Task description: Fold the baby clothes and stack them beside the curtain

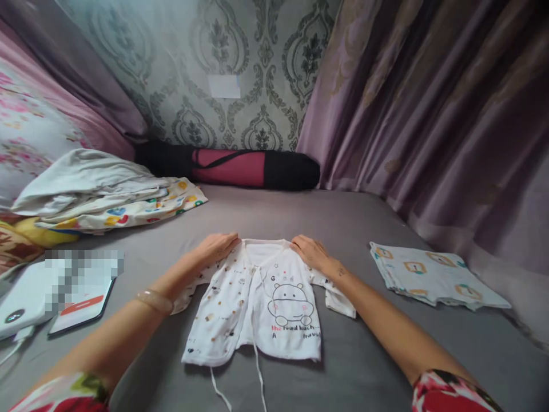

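A white long-sleeved baby shirt (285,309) lies spread on the grey sheet, its neckline away from me. One front panel has small prints and the other a cartoon hippo with lettering. White tie strings (258,366) trail from it toward me. At its left shoulder edge, my left hand (218,247) is closed on the cloth, with a bangle (155,301) on that forearm. My right hand (312,252) grips the opposite shoulder, fingers together. Both sleeves are splayed outward, partly covered by my hands and forearms.
A folded printed cloth (429,274) lies at the right, near purple curtains (412,97). To the left are a phone (83,303), a white device (26,292) with a cable, and piled cloths (103,183). A black and red long bag (234,167) lies along the wall.
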{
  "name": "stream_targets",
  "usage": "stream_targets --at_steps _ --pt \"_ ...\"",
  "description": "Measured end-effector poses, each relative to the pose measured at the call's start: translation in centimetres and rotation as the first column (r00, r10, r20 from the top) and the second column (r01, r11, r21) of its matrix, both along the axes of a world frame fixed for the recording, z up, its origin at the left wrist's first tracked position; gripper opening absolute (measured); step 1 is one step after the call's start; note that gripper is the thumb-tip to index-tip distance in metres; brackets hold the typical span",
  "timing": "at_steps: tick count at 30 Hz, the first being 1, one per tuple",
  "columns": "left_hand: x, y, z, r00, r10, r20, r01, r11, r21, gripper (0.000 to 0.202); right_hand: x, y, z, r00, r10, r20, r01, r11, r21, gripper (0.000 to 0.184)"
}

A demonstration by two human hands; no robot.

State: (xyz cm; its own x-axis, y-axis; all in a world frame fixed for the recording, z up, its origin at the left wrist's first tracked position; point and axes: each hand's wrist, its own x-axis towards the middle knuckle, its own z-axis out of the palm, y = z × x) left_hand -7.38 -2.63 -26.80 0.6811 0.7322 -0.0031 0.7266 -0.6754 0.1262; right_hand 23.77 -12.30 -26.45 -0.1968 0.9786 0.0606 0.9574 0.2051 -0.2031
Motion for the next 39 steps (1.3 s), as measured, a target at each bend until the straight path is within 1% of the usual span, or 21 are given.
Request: stream_targets --at_steps 2,4,7,11,16,20,22,25,27,31,33,35,39 --pt "0.3 1.0 -0.2 0.999 0.014 -0.044 -0.013 1.000 0.024 0.042 -0.1 0.7 0.2 0.985 0.002 0.170 -0.001 1.000 -0.007 0.031" --pt "0.8 2.0 -0.3 0.998 0.025 -0.065 -0.023 0.999 0.039 0.041 -0.1 1.8 0.4 0.963 0.019 0.267 -0.013 1.000 -0.024 0.032" --pt "1.5 3.5 -0.5 0.997 0.023 -0.076 -0.019 0.998 0.058 0.041 0.1 3.9 0.6 0.945 0.041 0.324 -0.027 0.999 -0.047 0.031" --pt "2.3 5.6 -0.5 0.995 0.036 -0.092 -0.029 0.997 0.075 0.043 0.6 6.8 0.7 0.936 0.061 0.347 -0.031 0.995 -0.093 0.029" --pt "3.2 8.6 -0.5 0.996 0.031 -0.079 -0.025 0.997 0.075 0.042 1.4 9.9 0.6 0.941 0.049 0.335 -0.010 0.993 -0.116 0.032" --pt "4.2 10.6 -0.3 0.996 0.075 -0.052 -0.071 0.996 0.061 0.041 2.1 11.8 0.5 0.951 0.011 0.308 0.024 0.994 -0.109 0.032" --pt "4.7 11.4 -0.2 0.994 0.108 -0.029 -0.106 0.993 0.044 0.040 2.2 12.5 0.3 0.966 -0.028 0.259 0.053 0.994 -0.093 0.031" --pt "5.1 12.3 -0.2 0.984 0.175 0.022 -0.174 0.984 -0.027 0.033 2.1 13.1 -0.2 0.985 -0.110 0.129 0.119 0.991 -0.065 0.026" --pt "5.2 12.8 -0.3 0.980 0.187 0.069 -0.181 0.980 -0.084 0.031 1.6 13.5 -0.6 0.988 -0.148 0.044 0.151 0.987 -0.060 0.025" --pt "5.4 13.3 -0.9 0.974 0.129 0.187 -0.100 0.983 -0.156 0.040 0.2 14.2 -1.4 0.979 -0.200 -0.045 0.198 0.979 -0.053 0.028" --pt "5.7 13.3 -1.2 0.963 0.131 0.235 -0.097 0.984 -0.151 0.045 -0.3 14.4 -1.6 0.973 -0.224 -0.056 0.222 0.974 -0.039 0.028" --pt "6.0 13.3 -1.6 0.951 0.151 0.270 -0.122 0.985 -0.122 0.046 -0.7 14.4 -1.5 0.970 -0.235 -0.053 0.235 0.972 -0.018 0.028" --pt "6.4 13.3 -2.1 0.941 0.200 0.272 -0.186 0.980 -0.078 0.042 -1.2 14.1 -1.6 0.968 -0.252 0.002 0.252 0.967 0.024 0.032"
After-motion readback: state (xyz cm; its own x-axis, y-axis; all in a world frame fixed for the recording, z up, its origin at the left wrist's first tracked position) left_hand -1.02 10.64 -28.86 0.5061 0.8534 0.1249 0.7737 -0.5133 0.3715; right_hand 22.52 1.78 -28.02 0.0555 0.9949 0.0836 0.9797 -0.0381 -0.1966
